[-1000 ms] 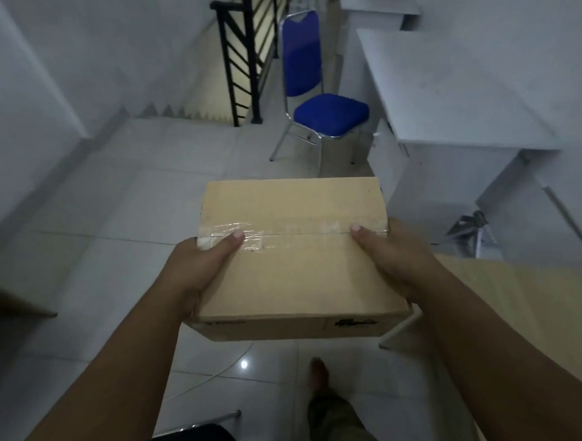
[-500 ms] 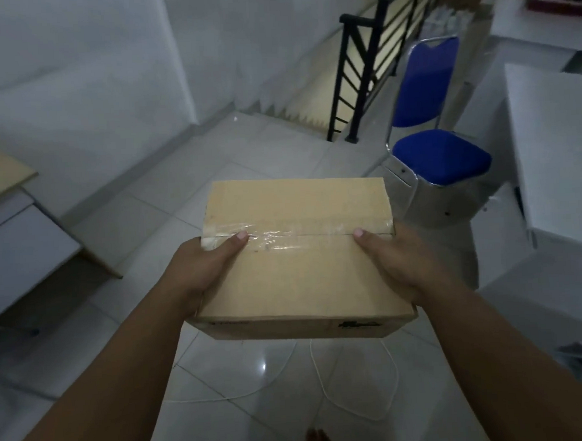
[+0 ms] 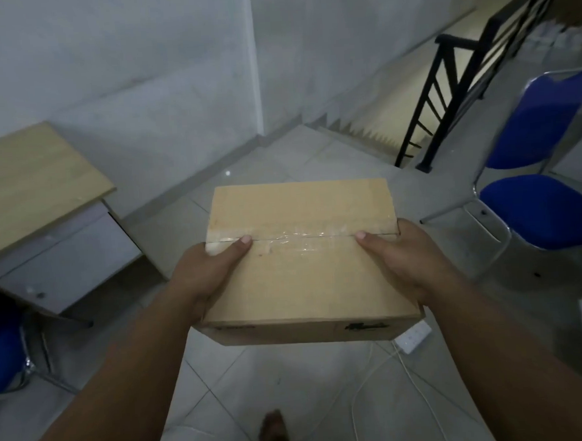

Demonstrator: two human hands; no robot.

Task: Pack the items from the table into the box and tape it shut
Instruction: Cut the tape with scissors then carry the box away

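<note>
A closed brown cardboard box point(image 3: 303, 280) hangs in the air in front of me, its top seam covered by a strip of clear tape point(image 3: 300, 236). My left hand point(image 3: 205, 275) grips the box's left side with the thumb lying on the tape. My right hand point(image 3: 406, 261) grips the right side, thumb on the top as well. The other fingers of both hands are hidden under and behind the box. The floor lies well below it.
A wooden-topped desk point(image 3: 28, 187) stands at the left with a blue chair point(image 3: 2, 340) beside it. Another blue chair point(image 3: 537, 177) is at the right, near a black stair railing point(image 3: 451, 87). A white power strip point(image 3: 412, 338) and cables lie on the tiled floor. My bare foot point(image 3: 273, 430) shows below.
The view has swung to the left: the white tables left the frame, the blue chair and railing slid right, and the wooden desk came in at the left. Both hands hold the box as before.
</note>
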